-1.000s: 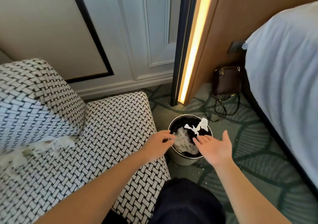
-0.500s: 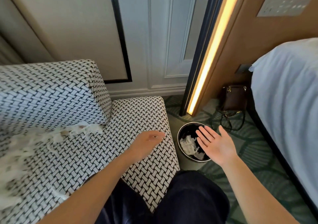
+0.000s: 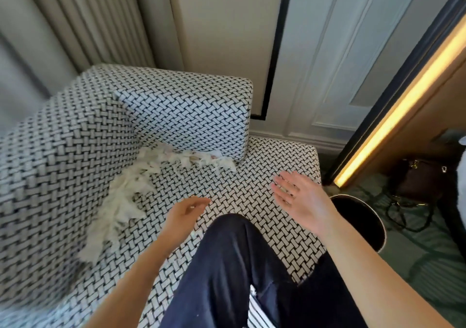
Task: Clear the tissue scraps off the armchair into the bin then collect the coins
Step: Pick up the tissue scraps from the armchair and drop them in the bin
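Armchair (image 3: 176, 105) in black-and-white basket-weave cloth fills the left and centre of the view, with the seat cushion running out toward 3 o'clock. Tissue scraps (image 3: 131, 189) lie on the seat as a ragged white band along the crease where the cushion meets the back and arm. The band runs from about 12 o'clock of the left hand round to its 8 o'clock, and its lower end is blurred. Left hand (image 3: 186, 211) hovers low over the mid seat with fingers loosely curled and pointing toward 2 o'clock, nothing in its grip, and it sits clear of the scraps. Right hand (image 3: 300, 196) is held over the seat's right part, palm showing and fingers straight and slightly spread, also holding nothing. Bin (image 3: 378, 220), round with a dark inside and a pale rim, stands on the green carpet (image 3: 428, 264) just beside the seat's right edge, between 3 and 4 o'clock of the right hand. Its near side is hidden by the right forearm. A leg in dark trousers (image 3: 227, 264) lies over the front of the seat at 6 o'clock. A dark handbag (image 3: 418, 179) sits on the carpet at 2 o'clock of the bin, its strap trailing. A lit amber strip (image 3: 403, 100) rises above the handbag, and pale curtain folds (image 3: 75, 25) hang at 11 o'clock.
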`<action>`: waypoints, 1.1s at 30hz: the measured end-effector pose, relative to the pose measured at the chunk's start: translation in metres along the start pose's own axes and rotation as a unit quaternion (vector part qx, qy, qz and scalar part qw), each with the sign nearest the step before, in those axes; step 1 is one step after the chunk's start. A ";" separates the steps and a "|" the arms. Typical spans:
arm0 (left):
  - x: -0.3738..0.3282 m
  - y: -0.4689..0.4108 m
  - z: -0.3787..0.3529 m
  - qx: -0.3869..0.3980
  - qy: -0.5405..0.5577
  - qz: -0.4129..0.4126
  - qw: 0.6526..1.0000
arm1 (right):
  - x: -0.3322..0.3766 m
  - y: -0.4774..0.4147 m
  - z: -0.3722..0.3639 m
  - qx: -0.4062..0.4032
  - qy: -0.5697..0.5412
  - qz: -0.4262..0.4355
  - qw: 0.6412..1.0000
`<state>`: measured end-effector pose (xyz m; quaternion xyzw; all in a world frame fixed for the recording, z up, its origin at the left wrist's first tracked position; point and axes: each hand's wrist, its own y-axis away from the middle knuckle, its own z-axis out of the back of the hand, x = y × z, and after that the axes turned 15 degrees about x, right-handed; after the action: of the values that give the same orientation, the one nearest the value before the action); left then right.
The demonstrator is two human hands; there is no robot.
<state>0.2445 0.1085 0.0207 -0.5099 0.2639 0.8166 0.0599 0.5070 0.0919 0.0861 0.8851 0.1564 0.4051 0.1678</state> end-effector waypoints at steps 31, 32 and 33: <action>0.151 0.115 0.086 -0.256 0.059 0.203 0.943 | -0.225 -0.072 -0.104 0.206 0.913 -0.070 0.344; 0.151 0.112 0.085 -0.246 0.068 0.211 0.943 | -0.224 -0.072 -0.104 0.207 0.907 -0.060 0.361; 0.150 0.109 0.086 -0.240 0.085 0.221 0.941 | -0.223 -0.072 -0.105 0.211 0.901 -0.056 0.376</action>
<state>0.0647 0.0316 -0.0395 -0.5055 0.1703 0.8020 -0.2690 0.2769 0.0818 -0.0274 -0.0055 0.3450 0.9070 -0.2416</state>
